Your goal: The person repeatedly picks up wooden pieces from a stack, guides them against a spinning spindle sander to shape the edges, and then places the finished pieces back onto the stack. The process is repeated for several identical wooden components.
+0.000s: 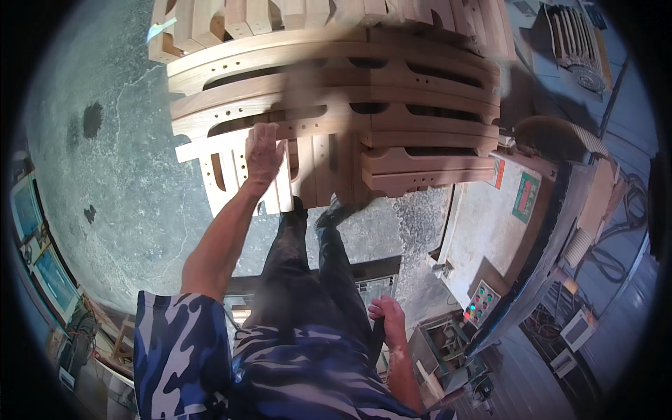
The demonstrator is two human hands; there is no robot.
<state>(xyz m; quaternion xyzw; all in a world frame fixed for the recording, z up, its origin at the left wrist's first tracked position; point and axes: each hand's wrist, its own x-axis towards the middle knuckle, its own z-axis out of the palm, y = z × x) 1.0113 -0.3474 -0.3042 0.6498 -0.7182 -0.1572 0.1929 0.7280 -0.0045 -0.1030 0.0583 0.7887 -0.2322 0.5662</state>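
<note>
My left hand [263,157] reaches forward and lies over the near, left part of a stack of wooden pieces [308,127], its fingers stretched out on the pale wood. The pieces are light brown boards with curved cut-outs and small drilled holes, piled in rows. Under and beside that hand, shorter boards [225,168] lie crosswise to the long ones. Down beside my right thigh hangs my right hand [392,323], its fingers curled in. A dark strip shows at its palm; I cannot tell whether it is a held thing or the trousers.
To the right stands a machine with a pale panel [483,224] and a control box [481,304] with coloured buttons. A ribbed hose [588,138] and cables [616,241] lie beyond it. The grey concrete floor [133,182] spreads left of the stack.
</note>
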